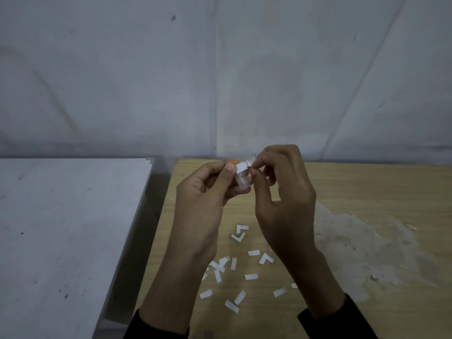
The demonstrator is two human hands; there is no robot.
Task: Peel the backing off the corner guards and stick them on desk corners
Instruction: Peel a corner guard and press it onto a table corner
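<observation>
Over the back-left corner of the light wooden desk (pixel 367 187), left hand (pixel 203 192) grips one small clear plastic corner guard (pixel 241 181) while right hand (pixel 283 199) pinches its white backing tab (pixel 242 165), mid-peel I'd say. Roughly sixteen peeled white paper strips (pixel 251 276) lie below, so probably several guards are done already. Can't tell if any are stuck on corners.

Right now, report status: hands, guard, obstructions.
Left hand grips corner guard. Right hand pinches its white backing. Peeled strips litter the desk below.
</observation>
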